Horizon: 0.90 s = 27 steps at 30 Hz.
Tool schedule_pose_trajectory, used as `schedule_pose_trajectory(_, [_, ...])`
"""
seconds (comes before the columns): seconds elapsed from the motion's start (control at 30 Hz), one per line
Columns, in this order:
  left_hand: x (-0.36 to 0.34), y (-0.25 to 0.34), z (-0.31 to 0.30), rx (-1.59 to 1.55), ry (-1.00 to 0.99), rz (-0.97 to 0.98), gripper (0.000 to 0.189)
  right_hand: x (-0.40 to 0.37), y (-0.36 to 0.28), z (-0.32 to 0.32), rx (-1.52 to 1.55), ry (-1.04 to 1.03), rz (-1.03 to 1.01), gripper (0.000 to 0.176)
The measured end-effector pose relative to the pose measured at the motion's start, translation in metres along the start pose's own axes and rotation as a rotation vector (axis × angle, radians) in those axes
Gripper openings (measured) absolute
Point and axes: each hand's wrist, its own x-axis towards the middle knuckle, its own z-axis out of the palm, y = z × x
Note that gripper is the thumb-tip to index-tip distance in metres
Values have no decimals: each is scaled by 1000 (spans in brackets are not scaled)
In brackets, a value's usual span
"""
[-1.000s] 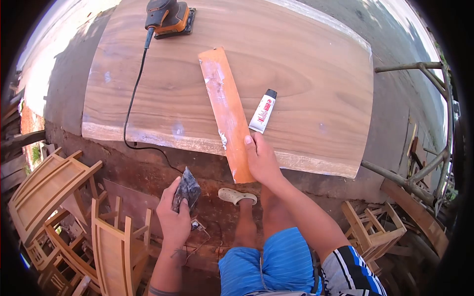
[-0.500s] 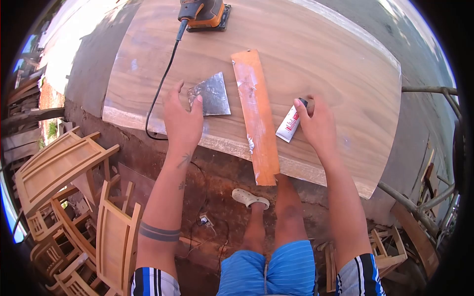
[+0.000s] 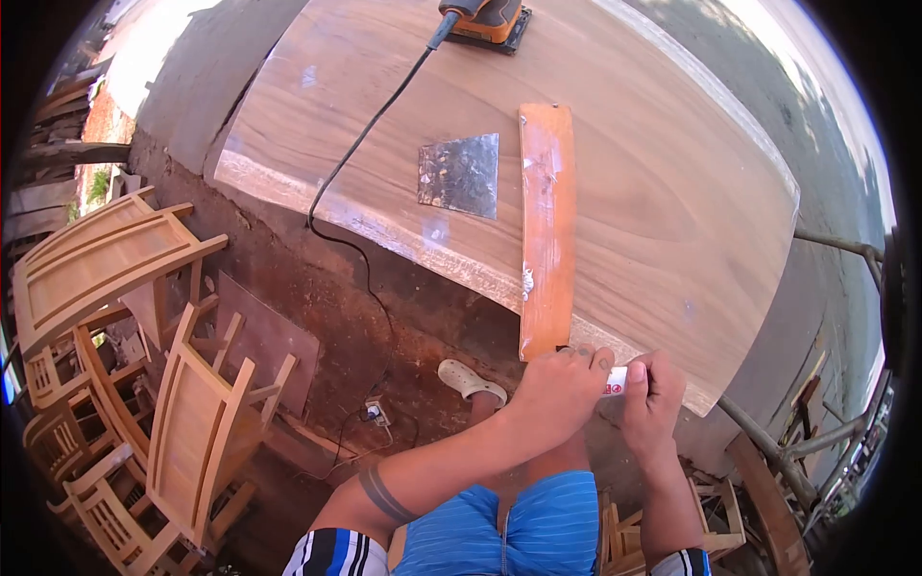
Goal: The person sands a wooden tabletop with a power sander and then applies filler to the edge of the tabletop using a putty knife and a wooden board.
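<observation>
In front of my body, over the near edge of the wooden slab (image 3: pixel 663 250), both hands are on a white tube (image 3: pixel 616 381) with red print. My left hand (image 3: pixel 565 389) is closed around one end, covering most of it. At the other end, my right hand (image 3: pixel 655 396) grips with thumb and fingers. Just beyond the left hand lies an orange wooden strip (image 3: pixel 547 211) smeared with whitish paste, its near end sticking out past the slab's edge. A thin, stained metal plate (image 3: pixel 458 176) rests flat left of the strip.
An orange and black power sander (image 3: pixel 490 24) sits on the far part of the slab. Its black cable (image 3: pixel 331 178) crosses the slab and drops to the floor near a plug connection (image 3: pixel 376 413). Wooden chair frames (image 3: pixel 197 432) are piled at left; metal bars (image 3: pixel 768 437) stand at right.
My right hand has brought the tube off the slab toward my body. My left hand has left the metal plate's side and closed on the tube. The view has shifted.
</observation>
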Motion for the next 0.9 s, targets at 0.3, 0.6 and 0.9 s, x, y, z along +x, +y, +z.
schedule_pose_trajectory(0.3, [-73, -52, -6, -1025, -642, -40, 26, -41, -6, 30, 46, -317, -567, 24])
schedule_pose_trajectory(0.6, [-128, -76, -20, -615, -186, -254, 20, -13, -72, 52, -145, -831, -125, 31])
schedule_pose_trajectory(0.9, [-140, -84, -38, -584, -78, -324, 27, -5, -93, 77, -1, -822, -75, 27])
